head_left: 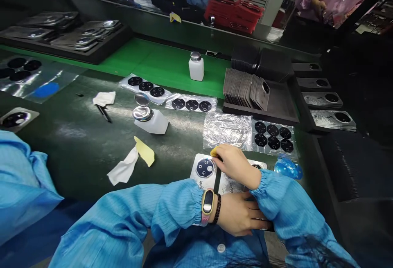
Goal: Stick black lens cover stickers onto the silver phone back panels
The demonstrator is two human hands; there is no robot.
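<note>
Pale panel (pixel 204 183) with a dark disc (pixel 205 167) lies, in my head view, just left of the right hand (pixel 236 165), which pinches a yellow wad (pixel 214 152); nearer, I see the left hand (pixel 240 215) spread over a second panel (pixel 227 184).

From right hand (pixel 231 163) grip: panel (pixel 201 179) just left, film sheet (pixel 227 131) beyond, nearer bottle (pixel 155 123) farther left, tray (pixel 281 100) beyond-right.

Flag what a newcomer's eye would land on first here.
First, the bright-blue sleeves along the bottom, and the right hand pinching a yellow piece by the upper corner of a pale panel. Next, the green strip in the upper middle, a white bottle standing on it. Then the red stack at the top, right of centre.
</note>
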